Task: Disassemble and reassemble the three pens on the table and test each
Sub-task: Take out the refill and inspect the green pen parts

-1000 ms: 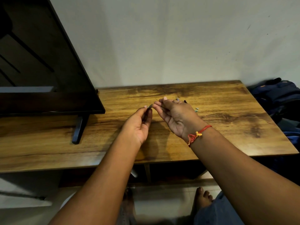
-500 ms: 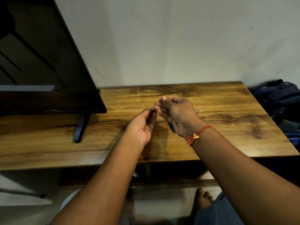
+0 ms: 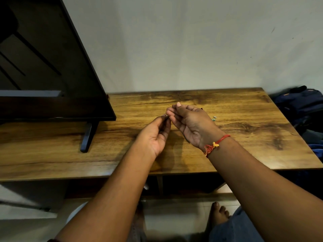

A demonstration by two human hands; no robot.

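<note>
In the head view, a small dark pen part [image 3: 167, 117] is pinched in the curled fingers of the left hand [image 3: 153, 135], just beside the fingertips of the right hand [image 3: 191, 123] above the table [image 3: 253, 137]. A thin refill [image 3: 169, 106] is pinched by the right hand's curled fingers, its tip poking out beyond them. Small greenish pen pieces [image 3: 214, 118] are seen lying just right of that hand.

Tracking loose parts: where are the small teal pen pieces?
Head view: small teal pen pieces lie on the brown wooden table, just right of the right hand.
</note>
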